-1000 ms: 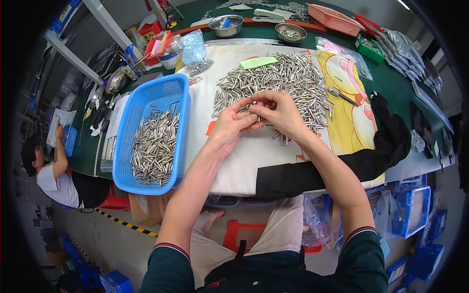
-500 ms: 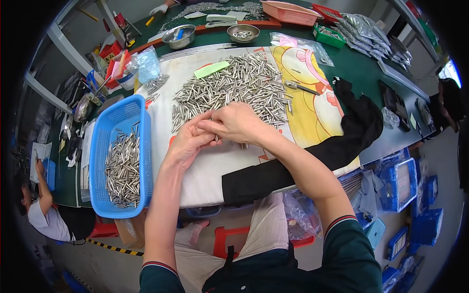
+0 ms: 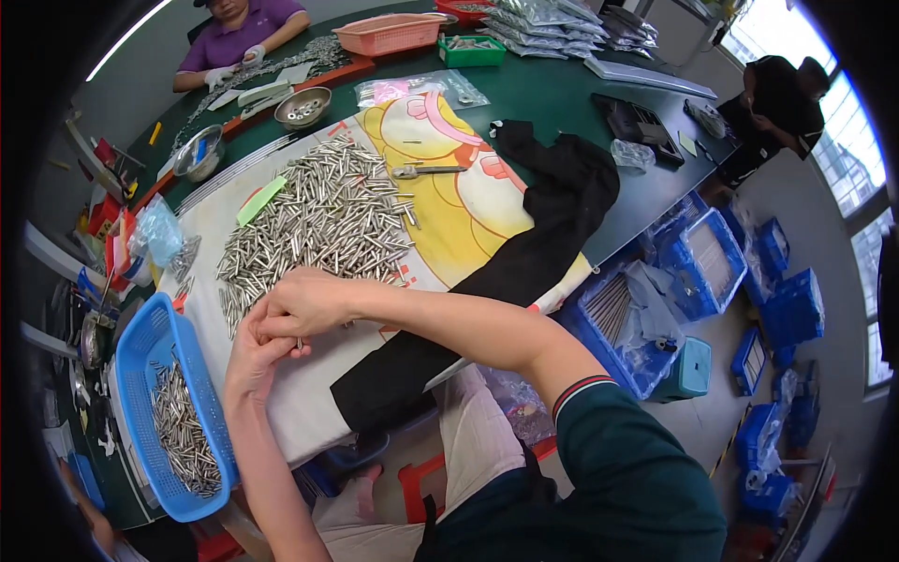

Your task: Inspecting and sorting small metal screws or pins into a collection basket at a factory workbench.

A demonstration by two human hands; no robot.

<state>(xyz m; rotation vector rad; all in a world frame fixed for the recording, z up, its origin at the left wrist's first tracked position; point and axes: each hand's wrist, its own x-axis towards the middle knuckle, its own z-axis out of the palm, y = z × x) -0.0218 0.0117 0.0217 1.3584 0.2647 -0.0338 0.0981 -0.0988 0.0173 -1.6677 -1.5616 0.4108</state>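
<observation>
Here, the hands (image 3: 302,302) meet, nearly closed, seemingly around metal pins (image 3: 300,344).

Head camera: left of a side-by-side fisheye pair on the head
Facing: down and forward across the green table (image 3: 543,84)
Near: left hand (image 3: 249,361) and right hand (image 3: 307,300), from above
Far: window (image 3: 850,140) at the right rim

Green-topped table (image 3: 552,89), grey floor (image 3: 655,442), bright windows (image 3: 854,164) at the far right.
</observation>
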